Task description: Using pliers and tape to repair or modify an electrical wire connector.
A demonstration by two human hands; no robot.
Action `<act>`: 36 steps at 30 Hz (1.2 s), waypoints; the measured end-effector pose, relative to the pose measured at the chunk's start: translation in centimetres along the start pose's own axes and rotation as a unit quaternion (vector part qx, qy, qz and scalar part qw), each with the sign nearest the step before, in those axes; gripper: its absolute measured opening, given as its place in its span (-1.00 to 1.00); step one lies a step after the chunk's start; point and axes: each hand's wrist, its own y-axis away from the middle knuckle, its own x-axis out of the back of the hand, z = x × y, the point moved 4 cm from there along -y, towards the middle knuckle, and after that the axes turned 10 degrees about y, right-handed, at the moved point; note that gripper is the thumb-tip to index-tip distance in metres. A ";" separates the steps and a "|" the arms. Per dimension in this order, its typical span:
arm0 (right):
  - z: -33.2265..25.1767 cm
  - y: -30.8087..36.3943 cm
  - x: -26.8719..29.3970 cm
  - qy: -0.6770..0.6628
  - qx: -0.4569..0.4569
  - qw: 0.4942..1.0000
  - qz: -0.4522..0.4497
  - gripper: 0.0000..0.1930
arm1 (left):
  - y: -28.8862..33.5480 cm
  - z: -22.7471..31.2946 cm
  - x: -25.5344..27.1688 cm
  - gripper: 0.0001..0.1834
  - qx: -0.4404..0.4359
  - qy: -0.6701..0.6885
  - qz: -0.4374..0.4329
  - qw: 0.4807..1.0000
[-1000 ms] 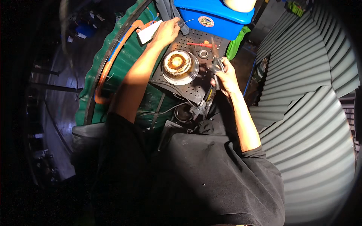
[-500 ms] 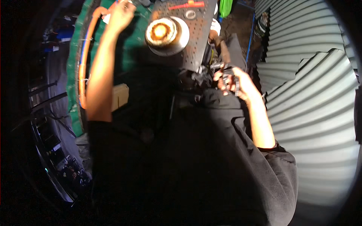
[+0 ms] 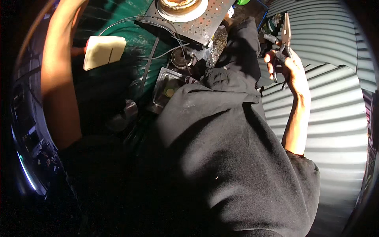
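My right hand (image 3: 294, 71) is closed round the dark handles of long-nose pliers (image 3: 287, 33). Their narrow jaws point upward, held in the air over corrugated metal sheets. My left forearm (image 3: 59, 51) reaches up along the left side and leaves the view at the top edge, so that hand is out of sight. Beside this forearm lies a pale yellow block (image 3: 104, 53). Farther off, a round brown-and-white object (image 3: 178, 4) rests on a pale disc, cut by the top edge.
A perforated dark metal plate (image 3: 207, 29) carries the disc. Nearer are a metal tray (image 3: 158, 94), a round container (image 3: 179, 58) and crumpled clear plastic (image 3: 201, 55). Thin cables (image 3: 158, 56) loop over the green surface (image 3: 134, 29). Corrugated sheets (image 3: 331, 91) stand at the right.
My right hand has risen and moved right with the pliers, whose jaws now show plainly. My left hand has passed out of view at the top. The view has shifted toward nearer things.
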 end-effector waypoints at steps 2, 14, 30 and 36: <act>-0.4 -0.1 -0.8 0.058 -0.041 0.997 -0.002 -0.71 | 0.8 0.4 0.5 -0.80 -0.083 -0.046 -0.004 0.996; 1.9 -1.7 -1.3 0.070 -0.067 0.995 0.009 -0.69 | 3.2 -0.5 -1.0 -0.79 0.056 -0.083 -0.108 0.989; -1.8 -3.3 -0.8 0.297 0.111 0.945 0.083 -0.58 | -0.1 -6.8 -7.4 -0.70 -0.142 0.059 -0.118 0.981; -6.8 -11.7 0.1 0.402 0.112 0.890 0.186 -0.71 | -2.5 -11.2 -3.8 -0.69 0.238 0.089 0.037 0.967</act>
